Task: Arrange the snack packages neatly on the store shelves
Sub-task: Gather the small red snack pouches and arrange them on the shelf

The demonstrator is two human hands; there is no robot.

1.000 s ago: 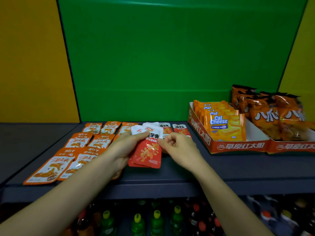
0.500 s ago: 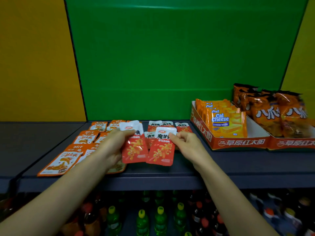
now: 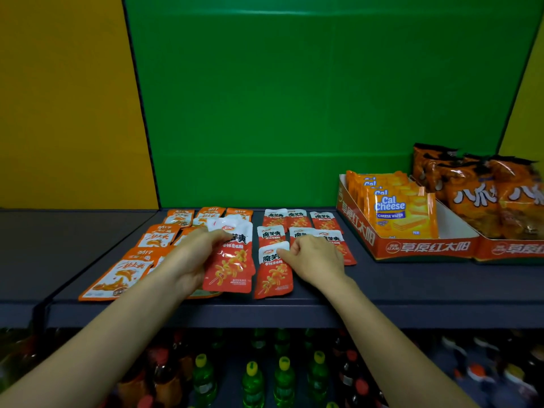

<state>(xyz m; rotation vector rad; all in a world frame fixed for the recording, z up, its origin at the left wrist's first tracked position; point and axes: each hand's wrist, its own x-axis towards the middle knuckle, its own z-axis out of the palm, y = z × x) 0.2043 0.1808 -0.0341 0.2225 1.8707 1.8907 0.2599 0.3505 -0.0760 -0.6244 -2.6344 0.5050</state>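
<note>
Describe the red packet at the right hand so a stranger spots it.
On the dark shelf, left of the Cal Cheese box, lie rows of red packets. It is the frontmost one lying flat, its white top pinched by the right hand.

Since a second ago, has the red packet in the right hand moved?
Yes. The red packet, pinched by the right hand, left the left hand and its stack, moving rightward and down to the shelf, toward the display box.
</note>
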